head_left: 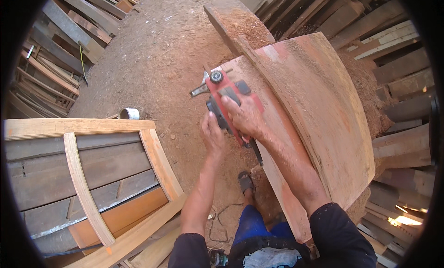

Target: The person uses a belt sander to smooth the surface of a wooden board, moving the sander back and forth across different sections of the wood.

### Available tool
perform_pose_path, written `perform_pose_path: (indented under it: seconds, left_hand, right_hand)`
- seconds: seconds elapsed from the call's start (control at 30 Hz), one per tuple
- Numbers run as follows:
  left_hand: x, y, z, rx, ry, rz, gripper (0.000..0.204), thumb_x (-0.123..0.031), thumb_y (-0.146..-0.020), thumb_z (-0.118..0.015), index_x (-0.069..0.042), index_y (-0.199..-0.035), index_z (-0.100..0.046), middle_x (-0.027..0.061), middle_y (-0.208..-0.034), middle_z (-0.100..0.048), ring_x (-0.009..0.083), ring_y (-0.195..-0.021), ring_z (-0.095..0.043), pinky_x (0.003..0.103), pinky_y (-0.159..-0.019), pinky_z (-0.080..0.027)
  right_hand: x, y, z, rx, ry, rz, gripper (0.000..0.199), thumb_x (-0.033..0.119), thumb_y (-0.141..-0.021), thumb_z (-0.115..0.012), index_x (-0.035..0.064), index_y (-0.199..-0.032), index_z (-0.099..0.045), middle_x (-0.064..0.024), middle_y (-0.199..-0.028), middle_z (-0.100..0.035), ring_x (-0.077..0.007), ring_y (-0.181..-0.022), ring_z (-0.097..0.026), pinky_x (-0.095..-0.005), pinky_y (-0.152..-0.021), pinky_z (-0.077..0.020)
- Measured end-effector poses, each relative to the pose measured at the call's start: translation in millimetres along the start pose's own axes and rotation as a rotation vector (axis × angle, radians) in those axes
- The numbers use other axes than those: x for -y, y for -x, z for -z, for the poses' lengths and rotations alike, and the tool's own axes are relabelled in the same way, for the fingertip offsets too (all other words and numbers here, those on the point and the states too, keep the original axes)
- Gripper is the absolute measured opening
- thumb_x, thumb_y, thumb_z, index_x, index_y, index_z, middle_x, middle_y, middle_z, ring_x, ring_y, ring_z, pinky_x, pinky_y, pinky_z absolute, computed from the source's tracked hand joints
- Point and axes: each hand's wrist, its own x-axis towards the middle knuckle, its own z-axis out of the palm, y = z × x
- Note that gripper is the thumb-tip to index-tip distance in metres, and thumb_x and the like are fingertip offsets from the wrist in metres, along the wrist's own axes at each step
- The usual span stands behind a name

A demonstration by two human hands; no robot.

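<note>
A red and black electric hand planer (pixel 219 97) with a round knob at its front is at the left edge of the workbench. My right hand (pixel 245 115) wraps round its top handle. My left hand (pixel 213 134) rests against the black housing on the planer's left side, fingers bent toward it and partly hidden. Beneath the planer, the far left corner of the pale, dusty bench top (pixel 333 101) shows. A long narrow wooden strip (pixel 286 103) lies along the bench, right of the planer. A metal clamp-like piece (pixel 200 90) juts out left of the planer.
A wooden frame (pixel 71 175) stands at the lower left, with a white can (pixel 129 114) behind it. A thick plank covered in shavings (pixel 240 25) extends past the bench. Stacked boards (pixel 402 83) line the right side. A cord (pixel 219 224) lies on the floor beside my foot.
</note>
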Motion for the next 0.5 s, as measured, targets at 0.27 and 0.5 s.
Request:
perform_pose_path:
  seconds: [0.27,0.5]
  left_hand:
    - [-1.7,-126.6,11.3,-0.075,-0.405,-0.041,0.046,-0.038,-0.106,-0.053,0.005,-0.111,-0.070,0.0092,-0.087,-0.071,0.0174,-0.079,-0.062,0.038,-0.074,-0.050]
    - [4.5,-46.6,2.8,-0.088,-0.303,-0.088,0.032,-0.024,-0.093,-0.073,0.001,-0.113,-0.072,0.0169,-0.088,-0.075,0.0305,-0.079,-0.074,0.043,-0.074,-0.055]
  right_hand:
    - [15.4,-103.0,-19.0,-0.036,0.283,0.339,0.025,0.023,-0.100,-0.056,0.0080,-0.117,-0.064,-0.0199,-0.082,-0.065,-0.0343,-0.072,-0.069,-0.0459,-0.062,-0.0538]
    - [-1.5,-36.4,-1.6,0.016,0.357,0.244,0.033,0.035,-0.105,-0.052,0.0096,-0.121,-0.067,-0.0127,-0.076,-0.066,-0.0244,-0.062,-0.068,-0.0392,-0.056,-0.0527]
